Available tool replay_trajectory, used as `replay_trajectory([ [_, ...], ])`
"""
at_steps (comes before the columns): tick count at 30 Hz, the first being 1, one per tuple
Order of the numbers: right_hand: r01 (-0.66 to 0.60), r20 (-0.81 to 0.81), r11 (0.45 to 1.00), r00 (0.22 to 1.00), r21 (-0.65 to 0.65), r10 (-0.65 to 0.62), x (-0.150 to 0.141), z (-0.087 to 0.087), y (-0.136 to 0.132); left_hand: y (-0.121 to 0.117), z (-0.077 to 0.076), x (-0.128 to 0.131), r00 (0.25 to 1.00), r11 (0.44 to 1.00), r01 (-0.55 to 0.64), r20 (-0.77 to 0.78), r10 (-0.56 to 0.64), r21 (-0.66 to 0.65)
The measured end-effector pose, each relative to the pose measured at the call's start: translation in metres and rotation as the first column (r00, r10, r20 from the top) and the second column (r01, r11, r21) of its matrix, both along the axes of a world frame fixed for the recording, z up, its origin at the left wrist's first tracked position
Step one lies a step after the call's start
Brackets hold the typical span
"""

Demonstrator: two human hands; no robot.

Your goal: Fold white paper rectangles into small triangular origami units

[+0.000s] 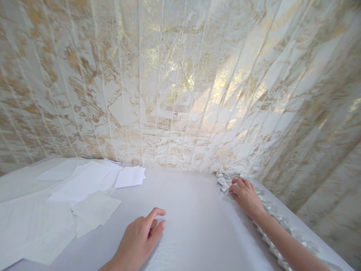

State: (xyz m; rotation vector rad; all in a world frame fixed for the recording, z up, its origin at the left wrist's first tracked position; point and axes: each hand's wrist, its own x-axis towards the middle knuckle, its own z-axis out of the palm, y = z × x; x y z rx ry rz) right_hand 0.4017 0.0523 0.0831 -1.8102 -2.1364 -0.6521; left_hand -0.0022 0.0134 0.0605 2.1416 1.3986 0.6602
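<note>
A long chain of folded white paper pieces (267, 207) runs along the right side of the white table, bending left at its far end. My right hand (245, 194) is at that far end with its fingers curled and closed on the folded paper; the fingertips partly cover what they touch. Over the middle of the table, nearer to me, my left hand (143, 235) holds nothing. Its index finger and thumb are apart, and the other fingers are bent under.
White paper sheets (81, 180) overlap at the left of the table (194, 210), with a small stack of paper slips (130, 176) beside them. A patterned, pleated curtain (175, 94) hangs behind the table and along its right side.
</note>
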Motion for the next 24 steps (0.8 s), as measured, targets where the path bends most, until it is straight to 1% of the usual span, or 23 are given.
replay_trajectory([
  [6,0.016,-0.015,1.0,1.0,-0.019,-0.016,0.011,-0.015,0.006,0.001,0.0,0.0,0.999,0.999,0.012,-0.039,-0.013,-0.03],
  [9,0.021,-0.048,0.999,0.999,-0.029,-0.023,0.011,-0.018,0.005,0.002,-0.001,0.0,0.999,0.999,0.009,-0.053,-0.011,-0.044],
  [12,0.027,-0.097,0.999,0.995,-0.029,-0.03,0.011,-0.015,0.003,0.002,-0.001,0.0,0.998,0.999,0.006,-0.058,-0.009,-0.054],
  [15,0.04,-0.154,0.999,0.987,-0.017,-0.042,0.01,-0.005,0.0,0.001,-0.001,0.0,0.998,0.999,0.005,-0.068,-0.008,-0.049],
  [17,0.04,-0.196,0.999,0.98,-0.018,-0.043,0.004,0.001,-0.004,0.001,0.0,0.0,0.997,0.999,0.004,-0.074,-0.007,-0.041],
  [19,0.02,-0.241,0.999,0.97,-0.035,-0.027,-0.011,0.005,-0.014,0.001,0.0,0.0,0.997,1.0,0.004,-0.075,-0.007,-0.031],
  [20,-0.004,-0.265,0.999,0.964,-0.052,-0.01,-0.024,0.006,-0.022,0.001,0.0,0.0,0.997,1.0,0.006,-0.073,-0.008,-0.027],
  [22,-0.082,-0.303,0.992,0.952,-0.095,0.049,-0.059,0.006,-0.042,0.001,0.0,0.0,0.998,1.0,0.006,-0.06,-0.007,-0.007],
  [24,-0.199,-0.348,0.971,0.927,-0.132,0.142,-0.103,0.0,-0.064,0.002,-0.002,0.001,0.999,1.0,0.015,-0.033,-0.014,0.024],
])
